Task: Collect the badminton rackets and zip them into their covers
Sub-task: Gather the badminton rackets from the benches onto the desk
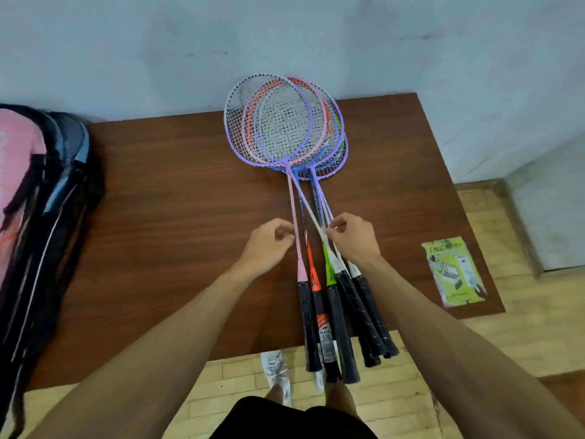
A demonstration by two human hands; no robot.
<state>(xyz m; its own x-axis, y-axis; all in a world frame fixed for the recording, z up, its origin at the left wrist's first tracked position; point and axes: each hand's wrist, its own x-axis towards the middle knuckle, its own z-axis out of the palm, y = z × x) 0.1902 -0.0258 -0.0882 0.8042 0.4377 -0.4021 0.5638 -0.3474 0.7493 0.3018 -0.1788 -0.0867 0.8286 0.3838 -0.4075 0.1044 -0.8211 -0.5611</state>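
Note:
Several badminton rackets point(281, 128) lie stacked on a brown wooden table point(177, 198), heads at the far edge, black grips hanging over the near edge. The frames are purple, pink, orange, green and blue. My left hand point(269, 242) is curled at the pink racket's shaft point(294, 223), fingertips touching or pinching it. My right hand point(351, 239) pinches the white and purple shafts point(316, 221) on the right of the bundle. A pile of racket covers point(41, 217), pink, blue and black, lies at the table's left end.
A green and white leaflet point(454, 270) lies near the table's right edge. A pale wall runs behind the table. Light wooden floor shows below and to the right, with my shoes point(277, 372) under the near edge.

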